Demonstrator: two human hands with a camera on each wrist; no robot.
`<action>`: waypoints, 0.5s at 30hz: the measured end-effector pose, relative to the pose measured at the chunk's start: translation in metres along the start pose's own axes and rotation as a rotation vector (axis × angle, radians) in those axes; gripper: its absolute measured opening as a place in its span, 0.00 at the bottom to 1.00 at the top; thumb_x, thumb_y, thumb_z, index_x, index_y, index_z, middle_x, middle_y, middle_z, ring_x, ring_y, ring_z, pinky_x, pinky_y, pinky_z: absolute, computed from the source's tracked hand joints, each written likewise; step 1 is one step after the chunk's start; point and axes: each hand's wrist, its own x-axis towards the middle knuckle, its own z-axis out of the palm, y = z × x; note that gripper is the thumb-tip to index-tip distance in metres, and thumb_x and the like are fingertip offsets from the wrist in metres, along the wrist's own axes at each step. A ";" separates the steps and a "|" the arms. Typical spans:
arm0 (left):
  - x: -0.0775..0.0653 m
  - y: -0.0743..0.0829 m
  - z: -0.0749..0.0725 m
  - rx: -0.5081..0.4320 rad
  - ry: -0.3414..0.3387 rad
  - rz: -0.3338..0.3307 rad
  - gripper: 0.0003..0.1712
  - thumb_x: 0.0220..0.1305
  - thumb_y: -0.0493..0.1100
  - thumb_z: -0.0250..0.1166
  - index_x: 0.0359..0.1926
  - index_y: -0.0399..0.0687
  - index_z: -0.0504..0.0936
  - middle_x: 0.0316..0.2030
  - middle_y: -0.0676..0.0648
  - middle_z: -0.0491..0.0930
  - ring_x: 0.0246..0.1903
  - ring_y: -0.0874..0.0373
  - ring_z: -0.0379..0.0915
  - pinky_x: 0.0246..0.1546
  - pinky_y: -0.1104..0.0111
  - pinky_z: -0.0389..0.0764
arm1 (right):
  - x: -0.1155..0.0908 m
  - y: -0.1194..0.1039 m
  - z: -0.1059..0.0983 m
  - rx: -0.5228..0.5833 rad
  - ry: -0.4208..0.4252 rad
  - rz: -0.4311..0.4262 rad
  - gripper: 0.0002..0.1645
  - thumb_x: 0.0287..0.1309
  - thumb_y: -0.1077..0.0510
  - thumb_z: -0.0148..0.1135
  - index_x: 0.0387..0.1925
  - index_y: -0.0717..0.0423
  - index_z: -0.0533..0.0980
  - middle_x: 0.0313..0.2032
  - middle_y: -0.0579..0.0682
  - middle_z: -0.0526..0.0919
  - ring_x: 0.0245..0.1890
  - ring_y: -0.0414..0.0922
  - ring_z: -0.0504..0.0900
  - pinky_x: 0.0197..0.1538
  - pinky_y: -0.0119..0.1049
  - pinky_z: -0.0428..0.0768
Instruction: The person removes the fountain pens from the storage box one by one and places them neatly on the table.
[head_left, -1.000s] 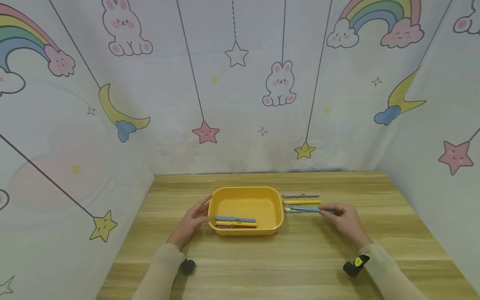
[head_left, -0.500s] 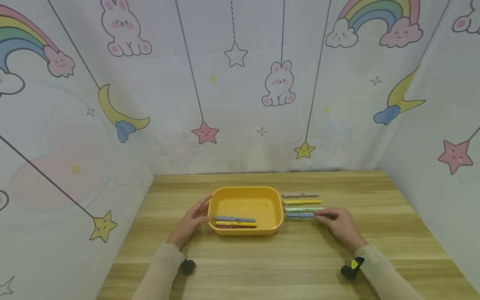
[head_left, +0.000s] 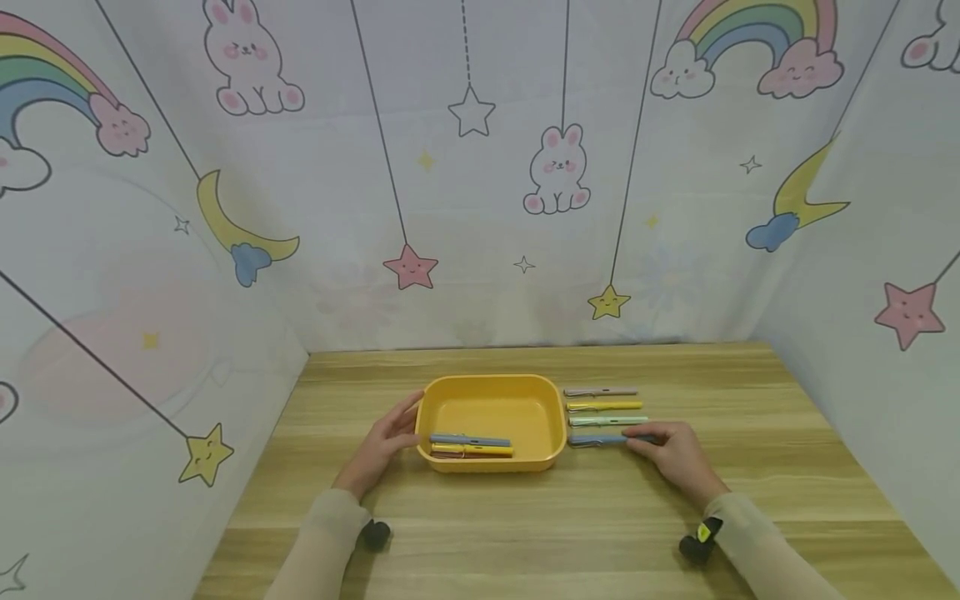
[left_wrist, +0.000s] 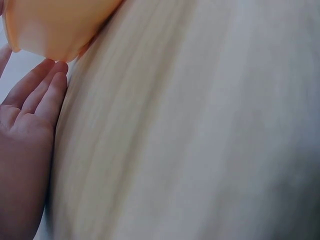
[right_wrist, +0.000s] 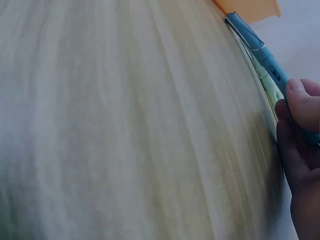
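My right hand (head_left: pixel 677 460) pinches a blue pen (head_left: pixel 596 440) between thumb and fingers, near its right end. The pen lies low along the table, its clip end toward the yellow tray (head_left: pixel 498 412). In the right wrist view, the silver clip on the blue pen (right_wrist: pixel 246 36) shows, with a mint green pen (right_wrist: pixel 270 89) behind it. My left hand (head_left: pixel 382 446) rests against the tray's left side, thumb by the rim; in the left wrist view its extended fingers (left_wrist: pixel 50 100) touch the outer wall.
Beyond the blue pen, a mint green pen (head_left: pixel 609 421), a yellow pen (head_left: pixel 604 406) and a mauve pen (head_left: pixel 602 392) lie in a row right of the tray. Inside the tray are a blue-grey pen (head_left: pixel 470 440), a yellow pen (head_left: pixel 474 450) and a brownish pen (head_left: pixel 448 456).
My right hand has brought the blue pen nearer to me and slightly left, from over the mint green pen to a spot in front of it. The left hand and tray stay put.
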 end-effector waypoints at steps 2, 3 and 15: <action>0.000 0.000 0.000 -0.002 0.000 0.004 0.43 0.73 0.37 0.64 0.83 0.57 0.58 0.79 0.38 0.61 0.78 0.41 0.58 0.76 0.49 0.58 | 0.001 0.001 0.001 -0.036 0.002 -0.018 0.09 0.59 0.60 0.77 0.43 0.50 0.91 0.43 0.49 0.92 0.47 0.40 0.88 0.49 0.28 0.84; 0.000 0.000 0.000 -0.003 0.000 0.004 0.43 0.73 0.37 0.64 0.83 0.57 0.58 0.79 0.38 0.61 0.78 0.41 0.57 0.76 0.49 0.58 | 0.001 0.001 0.001 -0.056 0.005 -0.031 0.10 0.59 0.61 0.77 0.43 0.50 0.91 0.43 0.48 0.92 0.47 0.41 0.89 0.50 0.29 0.84; 0.001 -0.002 -0.001 0.001 0.004 -0.010 0.42 0.73 0.37 0.65 0.83 0.59 0.59 0.79 0.40 0.61 0.78 0.44 0.58 0.70 0.73 0.67 | 0.004 0.002 0.005 -0.257 0.058 -0.232 0.11 0.51 0.67 0.80 0.37 0.52 0.91 0.38 0.48 0.93 0.42 0.52 0.92 0.47 0.49 0.89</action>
